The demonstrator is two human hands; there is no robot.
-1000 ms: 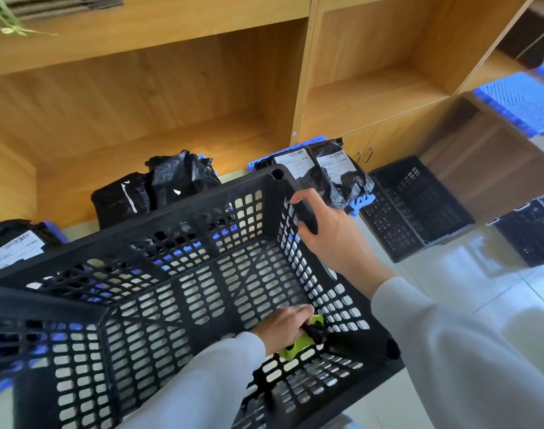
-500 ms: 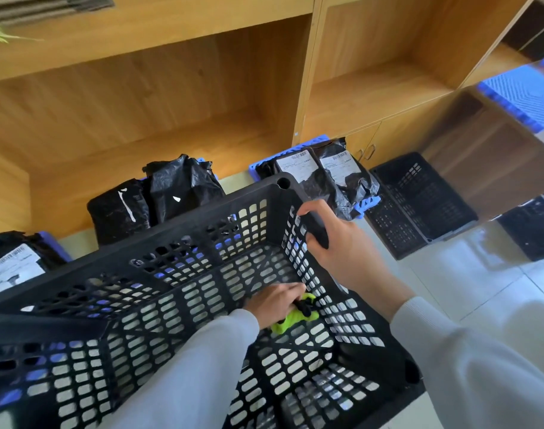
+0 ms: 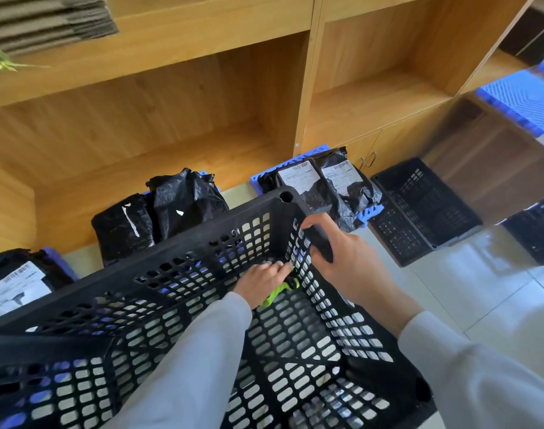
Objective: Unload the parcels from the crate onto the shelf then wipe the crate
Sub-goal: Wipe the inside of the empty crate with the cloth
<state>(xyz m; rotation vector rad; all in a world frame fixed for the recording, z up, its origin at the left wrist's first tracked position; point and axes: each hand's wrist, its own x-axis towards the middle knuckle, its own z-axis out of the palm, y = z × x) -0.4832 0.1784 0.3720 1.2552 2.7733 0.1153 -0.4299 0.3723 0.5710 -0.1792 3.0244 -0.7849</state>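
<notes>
Inside the black crate (image 3: pixel 159 308), near its far right corner, the left hand (image 3: pixel 263 281) grips a green and black cleaning tool (image 3: pixel 280 291) low against the perforated side wall. On that wall's rim, above and just right of the tool, the right hand (image 3: pixel 346 258) grasps the crate with curled fingers. Beyond the crate's far side, black parcels (image 3: pixel 329 187) lie on blue pallets (image 3: pixel 369 212) before the wooden shelf (image 3: pixel 177 119).

Green tool (image 3: pixel 278 291) mostly hidden under left hand (image 3: pixel 261 281); label print unreadable.
</notes>
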